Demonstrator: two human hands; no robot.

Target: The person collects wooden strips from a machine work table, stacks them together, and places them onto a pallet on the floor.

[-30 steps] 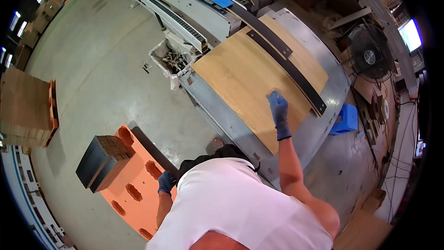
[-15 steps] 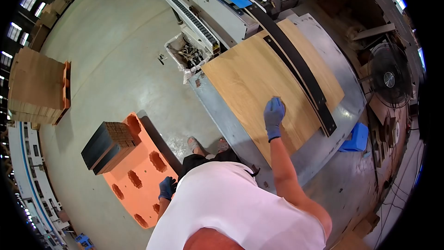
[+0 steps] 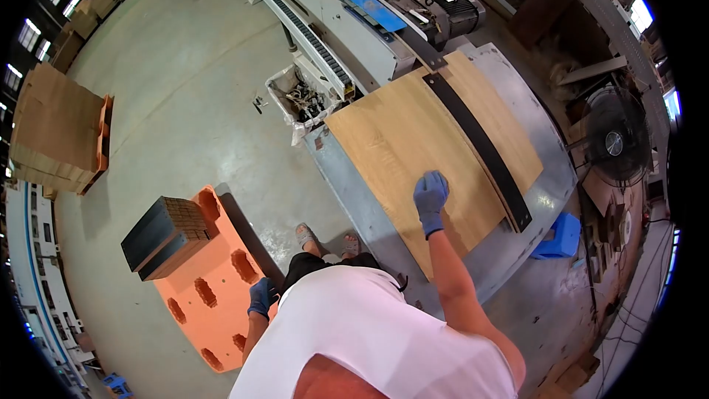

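Note:
My right hand [image 3: 430, 196], in a blue glove, rests on the wood-grain board [image 3: 391, 148] with its fingers bent; whether anything is under them is hidden. The board lies on a grey metal table [image 3: 336, 177]. To the right of the hand, a dark strip with holes [image 3: 480, 148] lies across the board. Beyond its far end another dark strip [image 3: 425, 52] reaches out from the machine. My left hand [image 3: 261, 297], gloved too, hangs beside my body above the orange pallet [image 3: 225, 273]; its fingers are partly hidden.
A stack of dark-faced boards [image 3: 166, 233] stands on the orange pallet. A lined bin of scraps [image 3: 299, 96] is beside the conveyor [image 3: 295, 22]. A motor [image 3: 450, 15], a fan [image 3: 613, 140] and a blue stool [image 3: 559, 236] stand around the table. Stacked boards [image 3: 55, 129] are far left.
The machine-side dark strip has drawn back toward the machine, away from the other strip. My right hand has slid slightly left and nearer to me on the board. The view has shifted.

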